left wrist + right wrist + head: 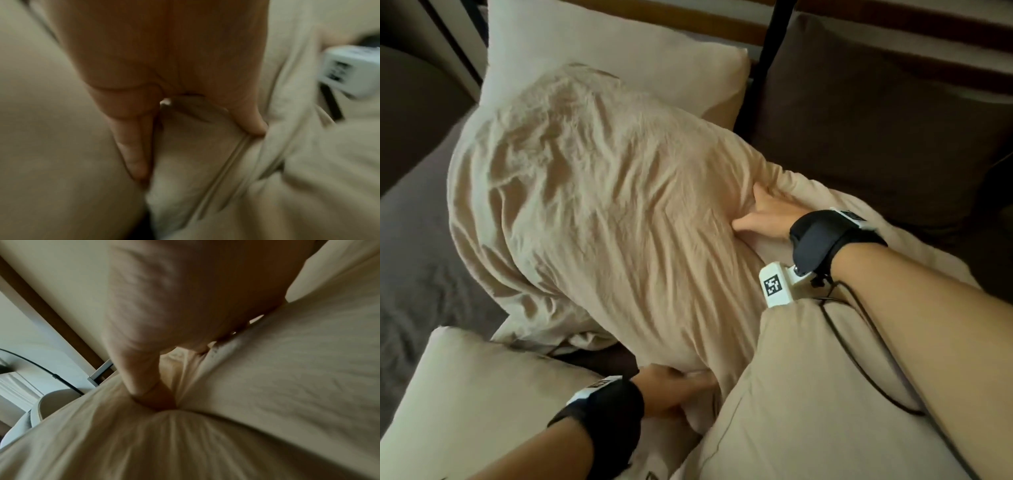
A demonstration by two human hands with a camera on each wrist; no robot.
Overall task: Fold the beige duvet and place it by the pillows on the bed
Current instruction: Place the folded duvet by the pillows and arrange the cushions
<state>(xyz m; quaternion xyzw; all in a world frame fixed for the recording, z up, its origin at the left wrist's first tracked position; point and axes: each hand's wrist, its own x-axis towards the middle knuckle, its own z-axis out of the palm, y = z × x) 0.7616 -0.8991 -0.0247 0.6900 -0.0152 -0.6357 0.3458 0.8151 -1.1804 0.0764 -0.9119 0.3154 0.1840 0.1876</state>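
Observation:
The beige duvet (602,205) is bunched into a thick, wrinkled bundle in the middle of the bed, its far end against a cream pillow (619,44). My right hand (751,209) grips the bundle's right side, thumb and fingers dug into a fold; the right wrist view shows the thumb (144,378) sunk into the duvet (267,378). At the bundle's near edge, my left hand (671,387) holds it from below, fingers hidden under the cloth. The left wrist view is blurred, and there the left hand (199,153) has beige fabric between thumb and fingers.
A dark brown pillow (876,120) leans on the headboard at the right. Two beige pillows lie near me, one lower left (465,394) and one under my right forearm (808,394). A grey-brown sheet (414,257) shows at the left. A black bed post (774,41) stands between the far pillows.

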